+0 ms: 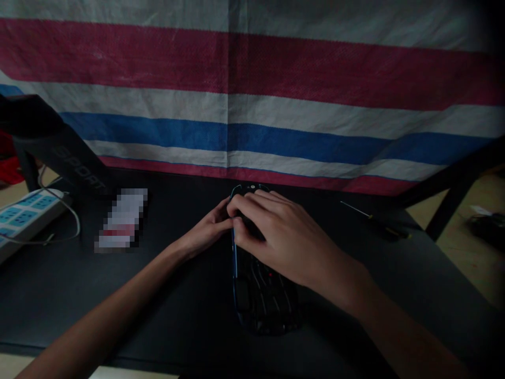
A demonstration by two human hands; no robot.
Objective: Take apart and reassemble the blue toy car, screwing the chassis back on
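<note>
Striped sheeting (pixel 276 68) in red, white and blue hangs behind our black table (pixel 177 305), and the light is dim. On the table, near the middle, lies a dark elongated device (pixel 264 295) with blue edging, ridged lines and a small red spot on top. Our right hand (pixel 272 223) bends over its far part, thumb and index finger brought close together; whether they pinch anything we cannot tell. Our left hand (pixel 213 229) touches the device's left side near the far end, its fingers partly hidden, so we cannot tell how firmly they close. Well to the left are a pixelated rectangular item (pixel 123 218) and a white power strip (pixel 29 210) with a cable (pixel 77 221); to the right lies a screwdriver (pixel 376 221).
</note>
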